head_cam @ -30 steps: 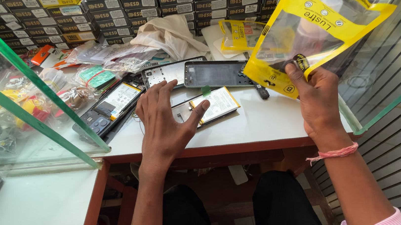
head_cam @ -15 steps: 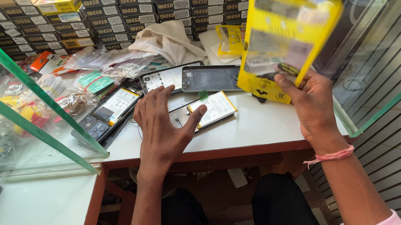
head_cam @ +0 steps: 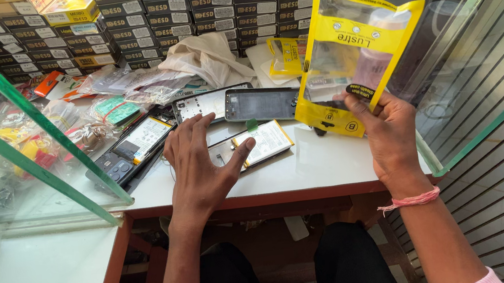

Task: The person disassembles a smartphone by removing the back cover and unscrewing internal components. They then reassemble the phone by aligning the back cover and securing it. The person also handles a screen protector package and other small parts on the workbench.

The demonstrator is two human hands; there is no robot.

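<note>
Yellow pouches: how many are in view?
2. One pouch is held up in the right hand; a second pouch lies on the table behind it. More may be hidden.

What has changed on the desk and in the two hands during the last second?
The right hand has turned the yellow pouch from tilted to nearly upright and brought it lower, closer to the desk. It keeps its grip. The left hand stays flat over the open phone; the parts have not moved.

Phone frame (head_cam: 262, 103) behind battery (head_cam: 266, 141); boxes (head_cam: 188, 11) rearmost.
</note>
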